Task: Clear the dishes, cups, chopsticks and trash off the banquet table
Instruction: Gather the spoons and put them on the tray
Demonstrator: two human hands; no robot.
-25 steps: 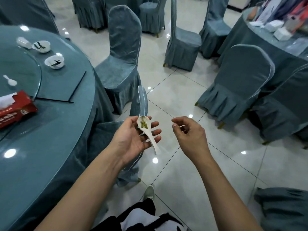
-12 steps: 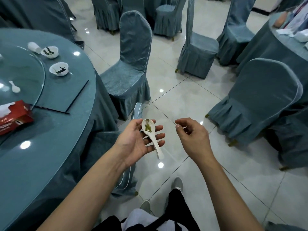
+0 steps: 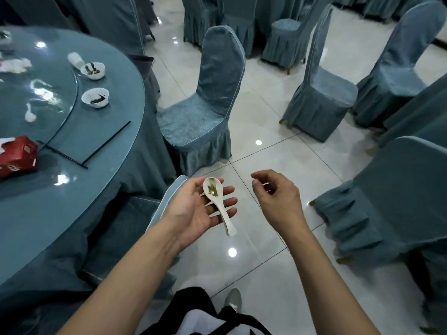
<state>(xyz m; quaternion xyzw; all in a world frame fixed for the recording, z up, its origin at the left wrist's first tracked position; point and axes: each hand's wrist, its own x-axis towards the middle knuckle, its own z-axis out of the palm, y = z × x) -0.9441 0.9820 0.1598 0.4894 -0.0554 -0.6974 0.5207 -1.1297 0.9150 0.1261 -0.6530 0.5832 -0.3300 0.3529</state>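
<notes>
left hand: the left hand [image 3: 193, 210] is palm up with straight, spread fingers, out over the floor just off the table edge. It isn't gripping anything, it's just carrying the spoon flat.
spoon: the white ceramic soup spoon [image 3: 217, 201] lies across those fingers, bowl up near the index finger, handle sticking out past the little finger and pointing down toward the floor. There are some green leftover bits in the bowl.
right hand: the right hand [image 3: 278, 201] hangs beside it, a little apart, back of the hand to the camera, fingers loosely curled. Pretty sure there's nothing in it.
banquet table: the round banquet table [image 3: 72, 213] with the blue cloth sits on the left, with a glass turntable on top.
still on the table: two small white bowls, the nearer bowl [image 3: 95, 97] and the farther bowl [image 3: 92, 70], both with dark scraps inside. Black chopsticks [image 3: 106, 142] lie in an L shape near the edge. A red tissue box [image 3: 17, 155] sits just left of them. A small white spoon [image 3: 30, 114] lies on the turntable, and crumpled white napkins [image 3: 14, 65] sit further back.
around: blue-covered chairs, the closest chair [image 3: 205, 112] pulled back from the table, on a glossy white tile floor [image 3: 266, 165].
</notes>
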